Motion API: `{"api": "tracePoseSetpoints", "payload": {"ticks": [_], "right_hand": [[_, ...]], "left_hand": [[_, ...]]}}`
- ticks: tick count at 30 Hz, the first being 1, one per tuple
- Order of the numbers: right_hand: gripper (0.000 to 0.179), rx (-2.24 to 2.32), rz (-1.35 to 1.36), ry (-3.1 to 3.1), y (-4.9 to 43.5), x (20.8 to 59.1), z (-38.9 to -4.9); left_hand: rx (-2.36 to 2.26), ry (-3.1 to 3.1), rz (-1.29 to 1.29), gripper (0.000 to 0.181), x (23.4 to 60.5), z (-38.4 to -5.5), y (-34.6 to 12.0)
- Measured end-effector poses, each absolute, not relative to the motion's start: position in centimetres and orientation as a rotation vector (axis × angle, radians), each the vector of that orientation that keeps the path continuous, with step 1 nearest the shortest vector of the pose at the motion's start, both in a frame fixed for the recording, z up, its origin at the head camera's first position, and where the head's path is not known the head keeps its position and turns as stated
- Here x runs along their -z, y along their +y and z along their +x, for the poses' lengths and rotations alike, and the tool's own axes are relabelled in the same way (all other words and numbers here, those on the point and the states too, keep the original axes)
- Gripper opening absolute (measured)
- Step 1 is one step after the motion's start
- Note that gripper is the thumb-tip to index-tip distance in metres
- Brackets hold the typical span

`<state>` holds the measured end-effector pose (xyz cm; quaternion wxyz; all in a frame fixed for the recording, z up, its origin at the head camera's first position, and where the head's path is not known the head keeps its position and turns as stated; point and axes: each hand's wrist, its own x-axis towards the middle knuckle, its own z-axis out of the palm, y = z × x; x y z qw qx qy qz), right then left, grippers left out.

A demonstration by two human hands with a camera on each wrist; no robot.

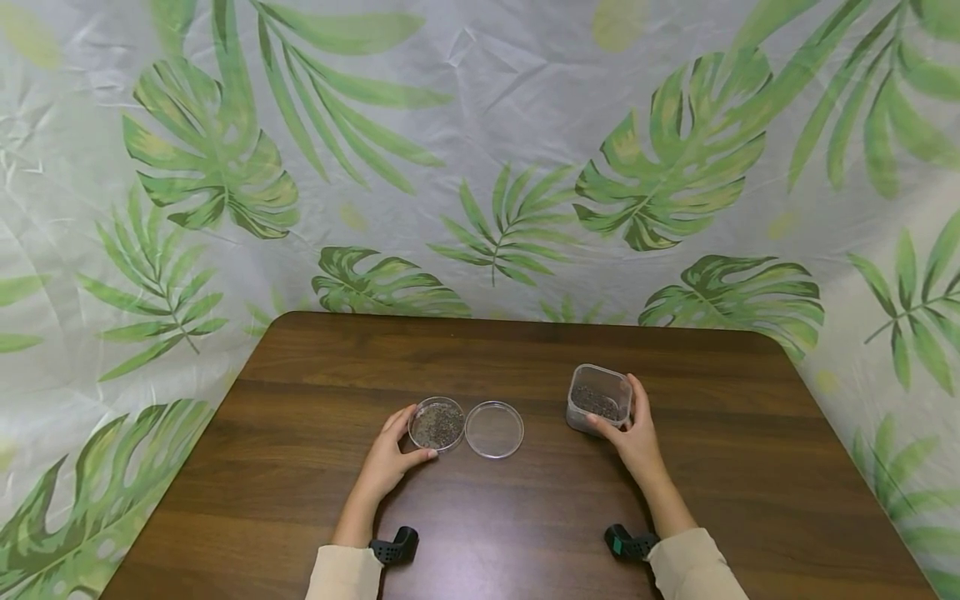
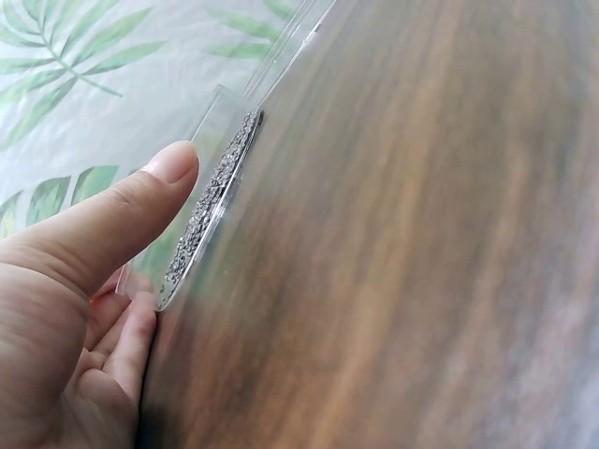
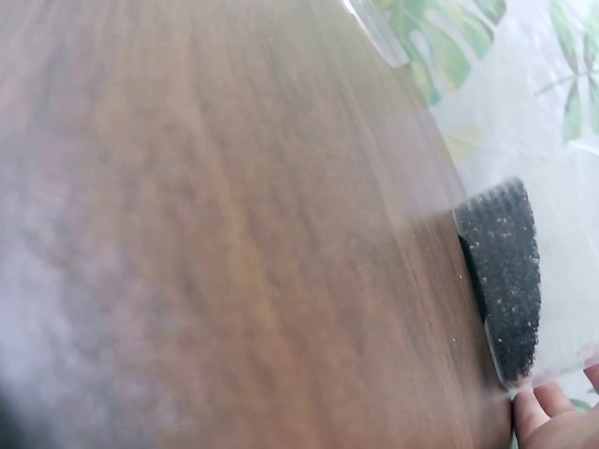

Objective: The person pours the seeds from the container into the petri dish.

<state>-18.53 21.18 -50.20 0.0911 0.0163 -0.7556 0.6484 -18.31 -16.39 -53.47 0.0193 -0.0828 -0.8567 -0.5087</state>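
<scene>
At the left of the table, a clear round petri dish [image 1: 412, 433] holds grey-black granules. My left hand [image 1: 384, 460] grips its rim, thumb on the near side and fingers at the far left. In the left wrist view, the granules [image 2: 213, 201] form a thin layer along the base of the dish. A clear round lid or second dish [image 1: 495, 456] lies flat just right of it. My right hand [image 1: 636, 442] holds a square clear plastic tub [image 1: 580, 421] between thumb and fingers. Dark granules [image 3: 505, 281] cover the tub's bottom in the right wrist view.
The brown wooden table [image 1: 495, 517] ends at a far edge against a leaf-patterned curtain [image 1: 510, 125]. A black wrist device [image 1: 397, 546] sits on the left wrist and another [image 1: 628, 543] on the right.
</scene>
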Motion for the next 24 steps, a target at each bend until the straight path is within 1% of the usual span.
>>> {"api": "tracePoseSetpoints", "payload": {"ticks": [14,18,24], "right_hand": [[0.1,-1.969,0.045,-2.205,21.9,51.5,-19.1],[0.099,-1.883,0.037,-2.173,22.2,52.1,-19.4],[0.095,-1.8,0.075,-2.058,22.1,51.9,-19.5]], "left_hand": [[1.567,-2.647,-0.279,0.083,53.3,-18.3,-16.4],[1.56,-2.642,-0.295,0.083,53.3,-18.3,-16.4],[1.55,-2.635,-0.293,0.083,53.5,-18.4,-16.5]]}}
